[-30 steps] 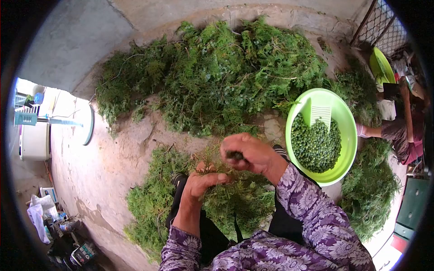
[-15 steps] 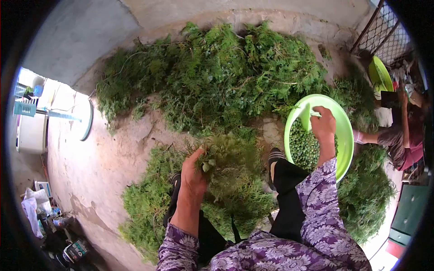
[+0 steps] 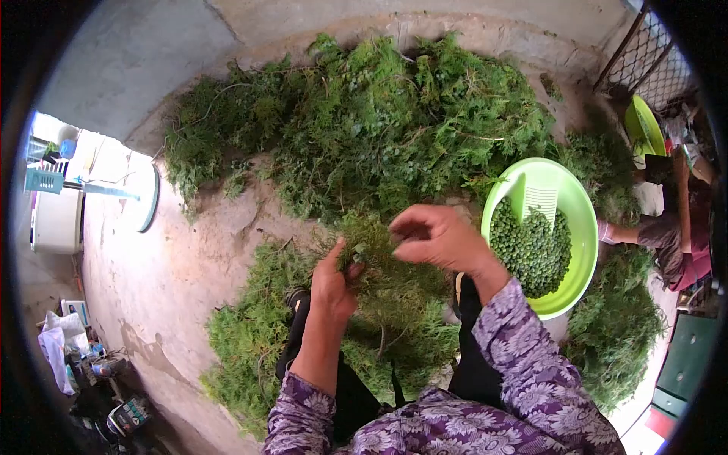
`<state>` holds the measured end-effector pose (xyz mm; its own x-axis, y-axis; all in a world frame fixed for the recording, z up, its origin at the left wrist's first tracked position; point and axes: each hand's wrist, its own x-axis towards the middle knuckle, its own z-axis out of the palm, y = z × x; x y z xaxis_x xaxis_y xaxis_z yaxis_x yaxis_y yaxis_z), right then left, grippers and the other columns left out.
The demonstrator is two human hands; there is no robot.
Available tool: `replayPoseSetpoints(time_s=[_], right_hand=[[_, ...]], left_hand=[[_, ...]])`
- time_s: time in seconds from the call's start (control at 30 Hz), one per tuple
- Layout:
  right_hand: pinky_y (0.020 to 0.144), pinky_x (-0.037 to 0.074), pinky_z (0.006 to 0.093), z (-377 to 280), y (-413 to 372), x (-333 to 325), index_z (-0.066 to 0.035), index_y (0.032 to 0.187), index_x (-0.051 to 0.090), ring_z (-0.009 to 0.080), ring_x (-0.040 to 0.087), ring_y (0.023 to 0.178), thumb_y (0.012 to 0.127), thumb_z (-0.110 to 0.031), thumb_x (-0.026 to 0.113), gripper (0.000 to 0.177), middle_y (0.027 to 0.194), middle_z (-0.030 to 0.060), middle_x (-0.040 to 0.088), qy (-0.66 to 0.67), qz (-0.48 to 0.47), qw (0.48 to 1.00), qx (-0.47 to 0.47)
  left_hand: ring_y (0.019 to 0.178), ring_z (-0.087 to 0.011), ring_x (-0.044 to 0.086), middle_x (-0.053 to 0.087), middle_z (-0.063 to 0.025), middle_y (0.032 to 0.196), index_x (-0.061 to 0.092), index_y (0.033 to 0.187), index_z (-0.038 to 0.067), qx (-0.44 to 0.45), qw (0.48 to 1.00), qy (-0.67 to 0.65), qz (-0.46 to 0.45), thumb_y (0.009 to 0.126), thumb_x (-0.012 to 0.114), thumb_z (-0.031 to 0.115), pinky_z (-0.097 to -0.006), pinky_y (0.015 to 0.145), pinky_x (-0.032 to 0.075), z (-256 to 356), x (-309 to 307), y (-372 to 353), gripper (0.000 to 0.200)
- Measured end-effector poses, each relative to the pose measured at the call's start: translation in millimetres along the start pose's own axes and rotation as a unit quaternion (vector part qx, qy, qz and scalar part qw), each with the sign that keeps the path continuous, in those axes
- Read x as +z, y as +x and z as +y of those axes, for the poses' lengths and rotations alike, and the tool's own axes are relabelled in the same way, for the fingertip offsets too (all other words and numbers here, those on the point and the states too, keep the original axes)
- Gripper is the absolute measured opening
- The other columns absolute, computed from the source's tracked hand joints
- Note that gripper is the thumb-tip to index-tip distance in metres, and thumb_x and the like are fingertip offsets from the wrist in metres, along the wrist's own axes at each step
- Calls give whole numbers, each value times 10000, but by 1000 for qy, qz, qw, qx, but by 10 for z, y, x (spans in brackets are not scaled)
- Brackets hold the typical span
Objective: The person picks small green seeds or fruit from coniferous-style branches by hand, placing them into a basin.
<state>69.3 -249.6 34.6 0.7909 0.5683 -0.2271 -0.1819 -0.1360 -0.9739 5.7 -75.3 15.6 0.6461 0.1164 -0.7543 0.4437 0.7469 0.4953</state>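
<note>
My left hand [image 3: 332,287] is closed around a leafy evergreen sprig [image 3: 368,231] with small pale-green cones among its scaly leaves. Just right of that sprig is my right hand [image 3: 444,239], its curled thumb and fingers apart with nothing visible between them. On my right stands a light-green plastic basin [image 3: 582,227] with a ribbed washboard panel on its inner wall. Small round green cones [image 3: 531,254] are heaped in it. Below my hands, cut evergreen branches [image 3: 409,334] lie between my feet.
A large pile of evergreen branches [image 3: 379,129] lies along the wall. More greenery [image 3: 614,334] is right of the basin. Another person's leg [image 3: 623,233] and a second green basin [image 3: 643,125] are at far right. A fan base [image 3: 149,199] stands left.
My right hand has moved left from over the basin to beside the sprig, uncovering the washboard panel and cones. My left hand keeps its hold on the sprig.
</note>
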Motion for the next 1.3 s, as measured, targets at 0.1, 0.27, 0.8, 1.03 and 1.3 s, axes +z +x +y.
replayPoseSetpoints(time_s=[0.1,0.27,0.8,1.03,1.3], right_hand=[[667,457,243,-53,41,246,-25,965,530,97,552,749,640,-119,698,378,826,34,584,-39,-11,999,6],[643,455,269,5,60,448,-35,951,514,147,564,718,610,-159,718,416,832,71,559,-220,68,968,-103],[591,424,382,60,45,582,-51,986,481,324,524,717,686,-115,642,346,810,138,511,-226,96,944,-219],[583,428,306,108,70,537,-23,935,534,230,538,654,661,-62,647,300,764,111,519,-199,143,949,-198],[573,437,283,85,64,539,-5,910,524,197,539,630,653,-75,641,291,762,102,519,-182,132,962,-157]], left_hand=[[606,-117,481,531,-17,761,535,924,59,-1,999,1,-44,856,470,272,-289,533,397,-61,-171,178,233],[688,-150,534,561,-57,832,523,968,21,19,999,20,-36,867,453,251,-298,568,428,-56,-61,101,260],[629,-116,477,524,-14,745,543,916,90,14,997,79,-20,836,498,354,-277,586,390,-69,-95,60,280],[589,-89,428,493,36,681,529,833,129,43,997,-9,-59,803,572,328,-252,541,342,-74,0,-60,205],[559,-63,411,492,58,674,524,826,135,70,995,31,-67,810,580,178,-229,516,349,-99,-90,3,73]])
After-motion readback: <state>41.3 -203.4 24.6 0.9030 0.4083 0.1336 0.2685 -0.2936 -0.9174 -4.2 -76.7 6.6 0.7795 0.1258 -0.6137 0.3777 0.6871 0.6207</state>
